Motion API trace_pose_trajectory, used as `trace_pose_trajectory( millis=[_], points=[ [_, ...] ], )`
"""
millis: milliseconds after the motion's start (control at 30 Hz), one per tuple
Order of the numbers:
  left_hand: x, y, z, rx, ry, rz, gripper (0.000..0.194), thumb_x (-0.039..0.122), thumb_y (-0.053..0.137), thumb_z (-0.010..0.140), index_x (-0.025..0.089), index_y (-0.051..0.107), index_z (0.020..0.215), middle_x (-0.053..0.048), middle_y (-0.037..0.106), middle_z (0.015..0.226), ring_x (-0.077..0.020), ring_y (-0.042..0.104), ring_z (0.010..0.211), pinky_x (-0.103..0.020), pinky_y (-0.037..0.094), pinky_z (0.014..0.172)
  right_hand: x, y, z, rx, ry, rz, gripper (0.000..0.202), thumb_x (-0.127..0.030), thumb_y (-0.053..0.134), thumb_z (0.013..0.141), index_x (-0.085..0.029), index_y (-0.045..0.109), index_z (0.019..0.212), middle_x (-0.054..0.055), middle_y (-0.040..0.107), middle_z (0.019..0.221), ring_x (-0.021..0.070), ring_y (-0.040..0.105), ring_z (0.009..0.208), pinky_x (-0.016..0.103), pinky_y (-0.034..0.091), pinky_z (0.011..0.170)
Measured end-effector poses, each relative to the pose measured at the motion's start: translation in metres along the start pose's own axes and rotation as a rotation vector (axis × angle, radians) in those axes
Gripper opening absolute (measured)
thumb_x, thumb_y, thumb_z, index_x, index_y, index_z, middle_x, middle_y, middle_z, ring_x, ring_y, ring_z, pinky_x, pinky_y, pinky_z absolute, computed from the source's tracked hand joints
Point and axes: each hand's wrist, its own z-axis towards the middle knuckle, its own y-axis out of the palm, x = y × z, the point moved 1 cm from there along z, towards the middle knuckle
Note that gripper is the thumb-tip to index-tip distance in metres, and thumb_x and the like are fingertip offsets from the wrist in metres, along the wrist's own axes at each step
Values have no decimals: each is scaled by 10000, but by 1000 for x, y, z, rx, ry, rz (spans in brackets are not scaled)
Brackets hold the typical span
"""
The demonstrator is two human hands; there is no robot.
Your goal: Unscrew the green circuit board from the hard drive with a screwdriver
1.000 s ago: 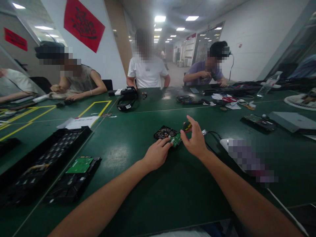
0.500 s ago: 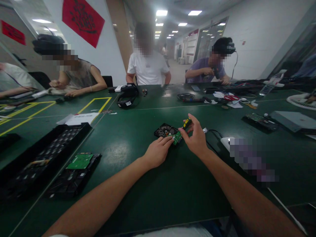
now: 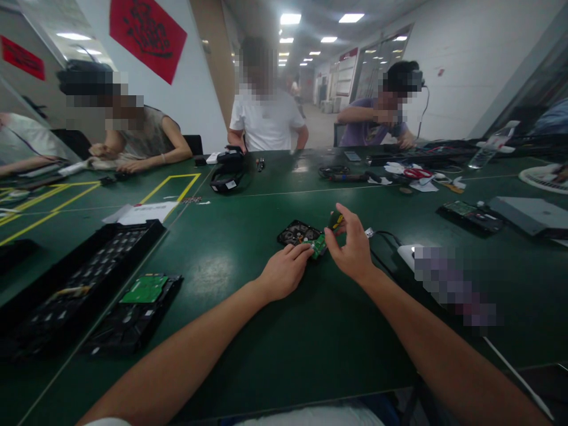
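In the middle of the green table lies a hard drive (image 3: pixel 296 231) with a green circuit board (image 3: pixel 318 244) at its near right end. My left hand (image 3: pixel 284 270) is closed on that near end, its fingertips on the board and holding the drive against the table. A yellow and black screwdriver (image 3: pixel 337 222) stands tilted over the board, partly covered by my right hand (image 3: pixel 354 245). The thumb and fingers of that hand are around the handle. Its tip is hidden, so I cannot tell whether it touches a screw.
To the left lie a long black tray (image 3: pixel 80 290) and another drive with a green board (image 3: pixel 144 290). On the right are a white power strip (image 3: pixel 406 254), a circuit-board device (image 3: pixel 470 217) and a grey metal box (image 3: pixel 532 214). Several people sit around the table.
The screwdriver's handle has turned within my right hand, and the fingers around it have shifted slightly. My left hand and the hard drive have stayed in place.
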Motion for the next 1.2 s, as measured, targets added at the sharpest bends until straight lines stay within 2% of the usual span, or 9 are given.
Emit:
trace_pose_trajectory(
  millis=[100, 267, 500, 667, 767, 933, 1033, 1200],
  points=[
    [1, 1, 0, -5, -8, -12, 428, 230, 360, 1074, 154, 493, 1473, -136, 555, 1502, -273, 580, 1183, -466, 539, 1054, -3, 1, 0, -27, -14, 63, 647, -269, 543, 1008, -304, 321, 1614, 141, 571, 1443, 281, 685, 1112, 490, 651, 913],
    [0, 1, -1, -14, -12, -28, 391, 219, 409, 1050, 200, 526, 1423, -123, 554, 1499, -271, 592, 1181, -477, 548, 1048, -5, 4, -1, 21, 19, 60, 671, -310, 616, 993, -311, 332, 1600, 139, 588, 1387, 262, 690, 1005, 471, 670, 832],
    [1, 2, -2, 0, -28, -30, 392, 191, 456, 1020, 202, 549, 1400, -148, 531, 1500, -294, 574, 1303, -490, 539, 1087, -2, 1, -1, -6, 4, 51, 653, -308, 616, 996, -308, 343, 1590, 138, 585, 1374, 249, 686, 995, 468, 678, 841],
    [2, 4, -3, 43, -67, -35, 378, 187, 501, 1002, 194, 572, 1374, -168, 478, 1524, -313, 548, 1360, -501, 534, 1100, -4, 1, -1, -3, 7, 65, 632, -271, 595, 995, -291, 363, 1583, 141, 593, 1377, 251, 704, 997, 498, 670, 904],
    [3, 4, -4, 68, -92, -48, 375, 174, 501, 999, 205, 589, 1362, -163, 448, 1544, -302, 576, 1315, -499, 547, 1080, -5, 1, 0, 6, -3, 75, 618, -269, 600, 994, -297, 379, 1571, 142, 584, 1382, 250, 702, 1003, 483, 678, 882],
    [1, 5, -5, 89, -165, -143, 350, 187, 491, 1007, 246, 640, 1318, -146, 428, 1544, -223, 657, 1075, -459, 601, 970, -5, 1, 0, 10, -6, 66, 615, -288, 632, 985, -316, 394, 1551, 129, 579, 1352, 227, 687, 944, 421, 684, 755],
    [0, 6, -5, 93, -172, -154, 339, 213, 497, 1014, 247, 654, 1312, -149, 421, 1543, -218, 657, 1058, -458, 605, 959, -5, 2, 0, 11, -16, 65, 621, -279, 638, 982, -321, 390, 1550, 122, 576, 1341, 222, 676, 950, 415, 679, 758],
    [0, 6, -5, 87, -156, -108, 330, 260, 515, 1021, 252, 654, 1321, -137, 502, 1461, -241, 641, 1114, -467, 590, 995, -7, 3, -1, -2, -16, 71, 655, -269, 617, 982, -325, 347, 1576, 131, 562, 1367, 241, 670, 1009, 441, 680, 804]
  ],
)
